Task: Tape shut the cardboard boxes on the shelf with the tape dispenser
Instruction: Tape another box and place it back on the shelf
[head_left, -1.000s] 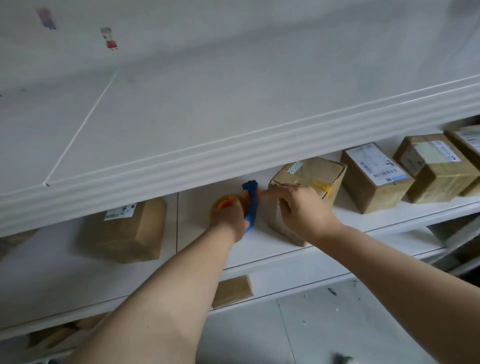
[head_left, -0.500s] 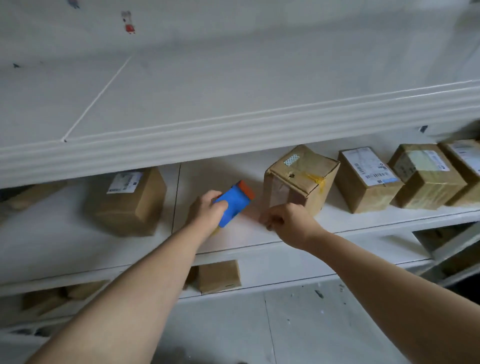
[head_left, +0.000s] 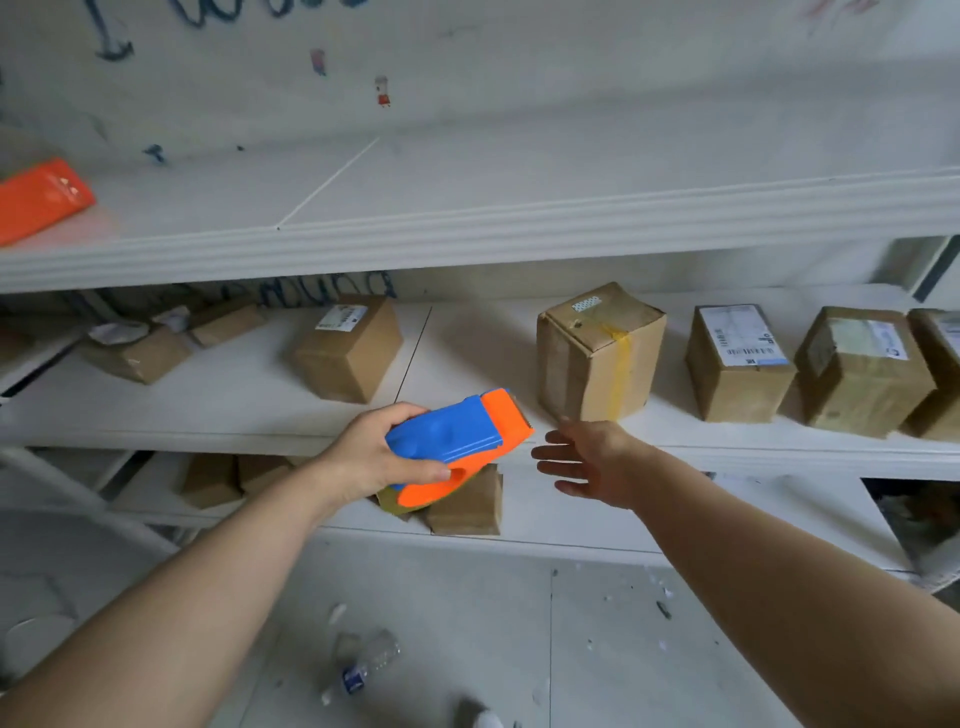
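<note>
Here we are at the white shelf (head_left: 208, 405), and our left hand (head_left: 363, 460) is wrapped round the tape dispenser (head_left: 452, 434). Fingers and thumb curl round its blue body, holding it in the air just off the shelf's front edge, orange cutter end pointing right. Our right hand (head_left: 592, 460) hovers beside it, fingers spread and relaxed, gripping nothing, fingertips near that orange end but apart from it. Just beyond this hand, on the middle shelf, stands the dented box (head_left: 597, 358), with a yellow strip of tape running down its front and a small white sticker on top; neither hand touches it. To its left sits a labelled box (head_left: 348, 353), turned at an angle, and further left we see a heap of crumpled cartons (head_left: 140, 356). To the right, more boxes (head_left: 737, 369) stand close together in a row, the nearest with a white shipping label on top. Under the dispenser, on the lower shelf, a small box (head_left: 467, 506) peeks out. Up on the top shelf, far left, lies an orange packet (head_left: 41, 200), and down on the floor a clear plastic bottle (head_left: 366, 662) lies on its side.
</note>
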